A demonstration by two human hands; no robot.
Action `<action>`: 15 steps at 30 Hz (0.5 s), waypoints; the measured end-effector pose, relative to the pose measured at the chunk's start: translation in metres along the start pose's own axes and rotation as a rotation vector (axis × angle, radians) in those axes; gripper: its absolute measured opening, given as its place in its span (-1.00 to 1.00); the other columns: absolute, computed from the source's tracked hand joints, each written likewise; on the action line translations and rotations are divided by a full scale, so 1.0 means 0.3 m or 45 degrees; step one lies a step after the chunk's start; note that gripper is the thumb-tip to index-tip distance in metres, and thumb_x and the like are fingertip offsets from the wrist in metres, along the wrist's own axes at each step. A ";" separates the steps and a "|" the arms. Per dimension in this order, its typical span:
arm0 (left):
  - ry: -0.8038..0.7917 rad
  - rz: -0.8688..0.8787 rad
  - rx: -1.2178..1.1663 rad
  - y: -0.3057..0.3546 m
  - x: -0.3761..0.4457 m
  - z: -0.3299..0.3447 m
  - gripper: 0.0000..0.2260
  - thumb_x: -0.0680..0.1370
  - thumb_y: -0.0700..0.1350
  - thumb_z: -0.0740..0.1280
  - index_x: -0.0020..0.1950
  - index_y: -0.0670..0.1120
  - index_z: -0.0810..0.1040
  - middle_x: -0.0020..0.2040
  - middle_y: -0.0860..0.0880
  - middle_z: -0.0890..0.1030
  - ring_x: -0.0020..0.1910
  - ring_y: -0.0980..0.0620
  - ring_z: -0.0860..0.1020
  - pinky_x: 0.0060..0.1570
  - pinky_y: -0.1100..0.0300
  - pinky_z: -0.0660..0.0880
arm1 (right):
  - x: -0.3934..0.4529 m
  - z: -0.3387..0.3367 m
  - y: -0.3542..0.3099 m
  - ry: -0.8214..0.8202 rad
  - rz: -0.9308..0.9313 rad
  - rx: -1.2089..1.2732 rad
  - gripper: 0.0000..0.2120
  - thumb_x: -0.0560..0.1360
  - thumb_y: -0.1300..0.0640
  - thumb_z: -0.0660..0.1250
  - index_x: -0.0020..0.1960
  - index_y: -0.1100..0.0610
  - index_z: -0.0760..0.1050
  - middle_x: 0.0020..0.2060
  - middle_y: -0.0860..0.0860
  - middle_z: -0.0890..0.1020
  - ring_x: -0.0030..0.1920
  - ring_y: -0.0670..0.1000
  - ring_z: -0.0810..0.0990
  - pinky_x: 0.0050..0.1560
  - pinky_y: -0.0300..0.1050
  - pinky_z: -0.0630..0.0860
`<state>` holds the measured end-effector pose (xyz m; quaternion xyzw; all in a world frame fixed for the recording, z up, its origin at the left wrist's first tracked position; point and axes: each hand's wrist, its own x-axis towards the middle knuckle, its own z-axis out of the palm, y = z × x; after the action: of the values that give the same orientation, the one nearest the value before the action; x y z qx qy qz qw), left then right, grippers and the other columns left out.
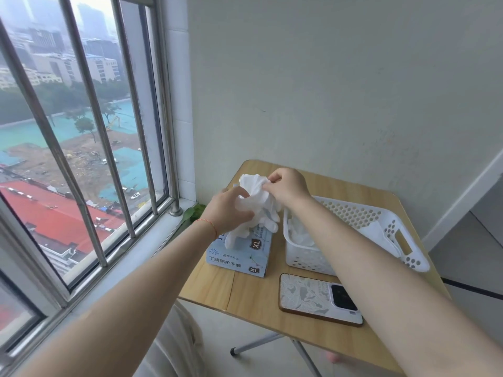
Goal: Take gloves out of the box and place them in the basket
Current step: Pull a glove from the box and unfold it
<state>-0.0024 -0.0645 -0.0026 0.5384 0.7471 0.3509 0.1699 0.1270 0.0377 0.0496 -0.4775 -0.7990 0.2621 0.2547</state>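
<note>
A light blue glove box marked XL lies on the left part of a small wooden table. A bunch of white gloves hangs above the box. My left hand grips the bunch from the left, fingers curled round it. My right hand pinches the top of the bunch from the right. A white perforated basket stands to the right of the box, with white gloves lying inside; my right forearm crosses over its near left corner.
A phone in a patterned case lies face down near the table's front edge. A barred window runs along the left, a plain wall stands behind the table. Green leaves show by the sill.
</note>
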 end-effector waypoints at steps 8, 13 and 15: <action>0.062 -0.055 0.150 0.022 0.013 0.034 -0.61 0.49 0.04 0.37 0.28 0.00 0.44 0.15 -0.04 0.47 0.19 -0.09 0.42 0.19 0.01 0.41 | -0.006 -0.050 -0.022 0.033 -0.127 -0.035 -0.85 0.53 0.08 0.36 -0.08 0.17 0.60 -0.26 -0.07 0.57 -0.19 -0.03 0.54 -0.21 -0.19 0.40; 0.226 0.095 -0.121 0.038 0.012 0.006 -0.72 0.43 0.04 0.47 0.11 0.09 0.53 0.07 0.03 0.45 0.09 0.03 0.45 0.08 0.14 0.40 | -0.020 -0.055 -0.006 0.002 -0.161 -0.060 -0.84 0.57 0.13 0.29 -0.01 0.12 0.64 -0.10 -0.05 0.63 -0.08 -0.06 0.55 -0.09 -0.24 0.37; 0.249 0.131 -0.059 0.048 0.015 -0.001 -0.84 0.46 0.02 0.46 0.00 0.07 0.58 0.03 0.02 0.49 0.03 0.04 0.47 0.00 0.17 0.39 | -0.027 -0.055 -0.010 0.051 -0.195 -0.064 -0.83 0.56 0.12 0.28 -0.02 0.11 0.65 -0.10 -0.06 0.66 -0.08 -0.05 0.57 -0.09 -0.21 0.44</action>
<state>0.0058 -0.0580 0.0083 0.5350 0.7234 0.4270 0.0903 0.1394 0.0321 0.0625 -0.4264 -0.8342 0.2123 0.2780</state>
